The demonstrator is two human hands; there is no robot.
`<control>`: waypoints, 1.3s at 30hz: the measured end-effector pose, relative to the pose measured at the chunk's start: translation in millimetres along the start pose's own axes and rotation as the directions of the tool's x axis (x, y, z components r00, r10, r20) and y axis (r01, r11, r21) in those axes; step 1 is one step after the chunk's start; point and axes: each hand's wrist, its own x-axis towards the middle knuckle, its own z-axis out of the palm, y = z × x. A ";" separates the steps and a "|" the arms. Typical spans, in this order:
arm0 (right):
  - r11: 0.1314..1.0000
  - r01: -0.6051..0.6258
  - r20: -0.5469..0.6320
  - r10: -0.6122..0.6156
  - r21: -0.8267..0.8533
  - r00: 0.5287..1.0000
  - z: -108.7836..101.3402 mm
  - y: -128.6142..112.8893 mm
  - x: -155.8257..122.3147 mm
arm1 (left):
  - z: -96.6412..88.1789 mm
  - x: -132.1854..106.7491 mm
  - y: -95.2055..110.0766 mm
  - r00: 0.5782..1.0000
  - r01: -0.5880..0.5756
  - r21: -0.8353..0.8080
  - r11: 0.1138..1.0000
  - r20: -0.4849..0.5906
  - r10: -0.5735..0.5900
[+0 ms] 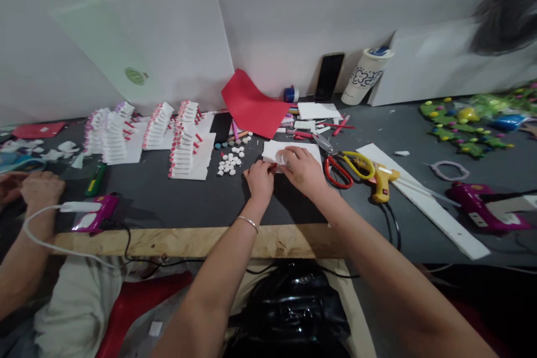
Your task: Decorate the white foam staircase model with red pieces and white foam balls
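Foam sheet [273,151] in hands [260,179] [302,170], cup [364,77] beyond

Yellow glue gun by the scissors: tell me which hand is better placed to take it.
Right, probably: the right hand is nearer the yellow glue gun, with the scissors between; the left hand lies beyond the white foam piece both hands touch.
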 end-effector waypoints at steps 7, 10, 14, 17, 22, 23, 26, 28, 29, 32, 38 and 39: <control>0.996 0.004 -0.009 -0.004 -0.089 1.000 -29.2 10.5 -33.6 | -10.0 -9.7 -11.3 0.998 -0.060 0.080 0.995 0.038 0.057; 0.987 -0.026 0.048 0.034 -0.160 0.998 -39.6 15.5 -57.0 | -13.9 -13.2 -16.3 0.993 -0.118 0.159 0.980 0.020 0.117; 0.977 -0.016 0.123 0.043 -0.212 0.991 -44.3 15.6 -83.1 | -14.7 -15.4 -20.2 0.976 -0.218 0.231 0.948 0.022 0.219; 0.977 0.009 0.145 0.023 -0.212 0.989 -45.2 11.6 -99.3 | -15.6 -19.4 -21.6 0.963 -0.267 0.264 0.927 0.035 0.268; 0.979 -0.026 0.119 0.050 -0.201 0.992 -49.2 9.0 -120.7 | -18.2 -33.9 -28.0 0.953 -0.297 0.282 0.912 0.021 0.304; 0.981 -0.039 0.112 0.061 -0.192 0.992 -50.8 10.4 -123.4 | -18.3 -37.3 -30.3 0.951 -0.300 0.279 0.912 0.009 0.310; 0.977 -0.110 0.089 0.128 -0.185 0.988 -56.9 19.7 -125.8 | -18.2 -46.6 -38.1 0.946 -0.302 0.263 0.916 -0.037 0.322; 0.971 -0.159 0.063 0.173 -0.179 0.983 -61.2 29.8 -121.8 | -18.3 -51.5 -42.9 0.944 -0.301 0.257 0.918 -0.057 0.326; 0.970 -0.175 0.046 0.186 -0.169 0.982 -63.3 35.6 -117.9 | -18.4 -53.7 -45.0 0.943 -0.301 0.255 0.919 -0.064 0.327; 0.970 -0.197 -0.013 0.197 -0.140 0.980 -69.0 52.5 -97.9 | -18.6 -58.7 -50.5 0.940 -0.300 0.240 0.923 -0.090 0.328; 0.936 -0.270 0.015 0.281 -0.227 0.960 -77.8 76.3 -30.7 | -15.4 -59.6 -58.9 0.932 -0.308 0.153 0.939 -0.150 0.331; 0.917 -0.296 0.033 0.315 -0.267 0.948 -78.7 81.3 -19.2 | -14.3 -58.8 -60.1 0.929 -0.313 0.142 0.939 -0.158 0.333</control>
